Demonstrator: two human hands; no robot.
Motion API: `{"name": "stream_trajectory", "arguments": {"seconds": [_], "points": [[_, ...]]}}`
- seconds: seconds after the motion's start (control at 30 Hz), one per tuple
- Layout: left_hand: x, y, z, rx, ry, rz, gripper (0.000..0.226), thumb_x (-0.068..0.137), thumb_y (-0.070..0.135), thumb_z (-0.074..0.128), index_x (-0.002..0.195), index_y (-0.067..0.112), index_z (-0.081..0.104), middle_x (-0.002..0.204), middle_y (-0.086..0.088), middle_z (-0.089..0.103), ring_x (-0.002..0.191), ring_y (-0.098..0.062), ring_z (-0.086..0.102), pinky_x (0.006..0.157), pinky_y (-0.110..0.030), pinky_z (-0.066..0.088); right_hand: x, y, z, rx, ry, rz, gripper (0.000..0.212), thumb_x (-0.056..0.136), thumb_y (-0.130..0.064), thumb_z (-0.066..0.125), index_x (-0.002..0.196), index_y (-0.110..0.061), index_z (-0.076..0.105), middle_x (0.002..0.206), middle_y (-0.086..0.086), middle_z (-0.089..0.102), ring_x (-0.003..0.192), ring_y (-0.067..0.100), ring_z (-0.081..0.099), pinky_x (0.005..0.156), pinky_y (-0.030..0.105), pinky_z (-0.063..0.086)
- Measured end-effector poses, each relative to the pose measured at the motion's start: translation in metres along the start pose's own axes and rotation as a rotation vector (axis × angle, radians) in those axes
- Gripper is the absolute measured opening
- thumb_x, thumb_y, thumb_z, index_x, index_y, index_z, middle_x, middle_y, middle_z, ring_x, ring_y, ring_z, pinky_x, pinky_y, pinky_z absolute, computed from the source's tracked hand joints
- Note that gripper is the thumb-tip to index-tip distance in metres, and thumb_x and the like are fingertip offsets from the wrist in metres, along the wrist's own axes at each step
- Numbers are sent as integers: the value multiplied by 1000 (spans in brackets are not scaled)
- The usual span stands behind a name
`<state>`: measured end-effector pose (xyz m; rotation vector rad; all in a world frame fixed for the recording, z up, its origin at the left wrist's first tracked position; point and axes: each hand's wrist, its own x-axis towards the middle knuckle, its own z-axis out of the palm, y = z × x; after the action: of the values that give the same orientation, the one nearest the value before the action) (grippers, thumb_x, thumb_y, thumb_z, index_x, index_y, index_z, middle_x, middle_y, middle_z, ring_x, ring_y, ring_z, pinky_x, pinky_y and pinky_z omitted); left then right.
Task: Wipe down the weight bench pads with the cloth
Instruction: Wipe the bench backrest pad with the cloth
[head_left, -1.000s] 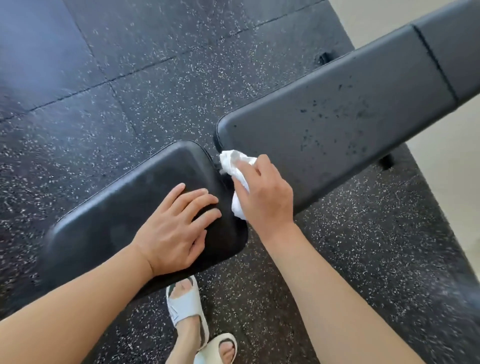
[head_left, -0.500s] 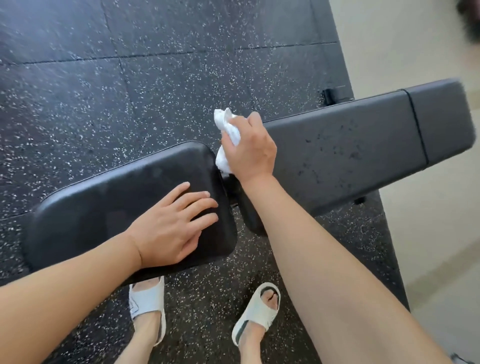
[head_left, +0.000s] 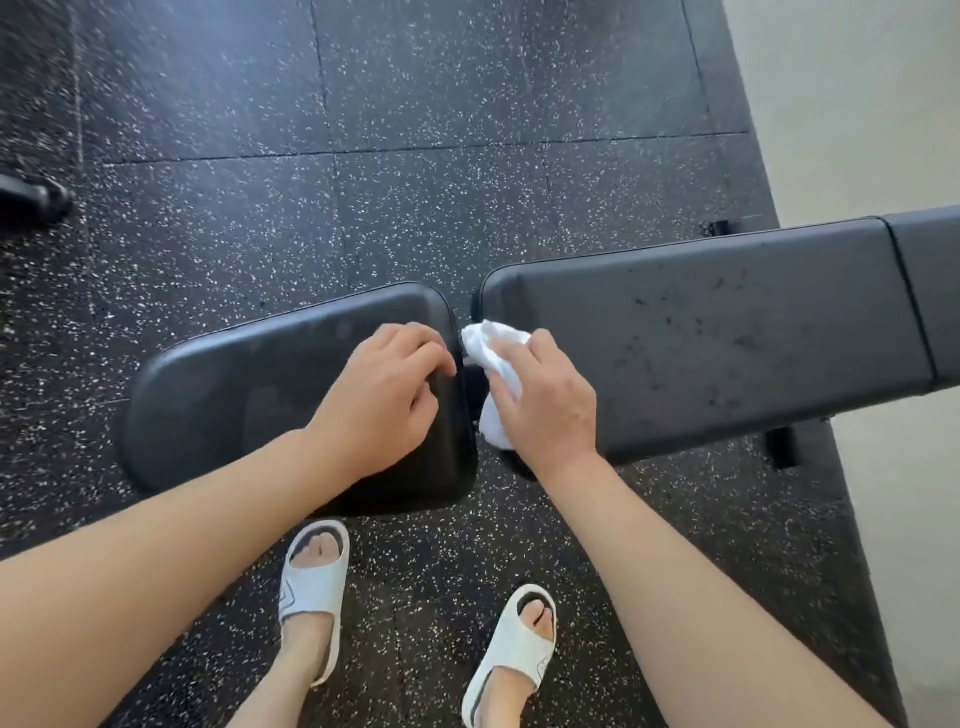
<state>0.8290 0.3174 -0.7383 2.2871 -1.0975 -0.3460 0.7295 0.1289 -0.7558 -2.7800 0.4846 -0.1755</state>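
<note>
The white cloth (head_left: 493, 374) is bunched up at the gap between the two black bench pads, lying against the left end of the long back pad (head_left: 727, 338) and just beside the right edge of the seat pad (head_left: 234, 405); part of it hangs down over the dark gap, and its top corner sticks out past the knuckles; the right hand (head_left: 545, 405) grips it, its fingers (head_left: 540, 345) curled over the crumpled fabric and pressing it against the end of the back pad; the left hand (head_left: 384, 395) rests on the right end of the seat pad, its fingers (head_left: 431, 358) bent and hooked over the pad's edge near the gap, holding the pad and nothing else; the two hands are near each other, apart by the width of the gap and the cloth.

The back pad runs to the right and bears dark specks and smudges across its top; a seam crosses it near the right edge of the view; the seat pad is shorter, with rounded corners and faint dull marks.

Under the pads lies black rubber floor (head_left: 415, 130) flecked with white, laid in large tiles; pale flooring (head_left: 857, 104) borders it on the right; two feet in white slide sandals (head_left: 311, 577) stand on the rubber below the seat pad.
</note>
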Motion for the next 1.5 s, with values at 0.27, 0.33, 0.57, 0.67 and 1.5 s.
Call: {"name": "stream_trajectory", "arguments": {"seconds": [0.27,0.33,0.57,0.67,1.5], "points": [[35,21,43,308,27,-249,49,91,16,57,141,11,56,149,-9,53,148,-36,37,123,-60,25,-75,37,-27,47,-140,-145,21,96,-32,70,113,-21,70,91,-2,54,73,17,56,56,32,54],[26,19,57,350,34,-246,44,94,16,56,137,10,59,154,-9,50,154,-36,30,125,-62,19,-66,40,-29,52,-165,-186,19,95,-31,72,109,-18,70,91,0,54,73,18,56,56,33,54],[23,8,71,395,109,-212,39,90,25,43,118,17,68,153,-8,50,155,-36,27,128,-59,15,51,44,-11,75,11,-71,38,98,-39,64,136,-32,65,105,3,57,86,22,62,64,37,49],[24,6,72,418,139,-196,36,88,25,45,114,18,69,151,-8,51,154,-36,29,127,-58,16,106,45,3,73,75,14,32,97,-42,62,125,-28,68,110,2,57,90,23,63,65,36,47],[25,8,75,426,172,-193,36,87,25,47,111,18,73,150,-8,53,153,-37,33,127,-60,19,102,55,-2,11,96,19,29,98,-38,63,120,-20,69,104,4,59,83,23,63,64,36,53]]}}
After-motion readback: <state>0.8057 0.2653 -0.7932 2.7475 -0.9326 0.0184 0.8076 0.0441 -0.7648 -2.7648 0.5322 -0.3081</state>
